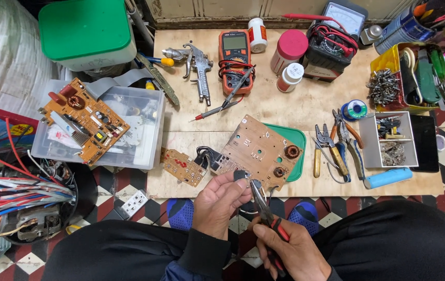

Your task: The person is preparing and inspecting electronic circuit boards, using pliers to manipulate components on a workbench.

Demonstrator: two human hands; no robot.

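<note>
Left hand (217, 200) is raised palm-in over the lap, fingertips pinched on a small black component (240, 175). Right hand (290, 250) is wrapped around red-and-black-handled pliers (264, 208), tips angled up at the component. Both are held just below the tan circuit board (259, 151) lying at the wooden surface (295, 104) edge.

A small electronics repair workshop — a low wooden board (305, 104) on a checkered tile floor (128, 182). Multimeters (235, 52) stand along its far edge, pliers (331, 148) and a solder spool (355, 109) lie toward the right edge, and bare circuit boards (84, 119) and bundled wires (19, 190) lie beyond its left edge.
</note>
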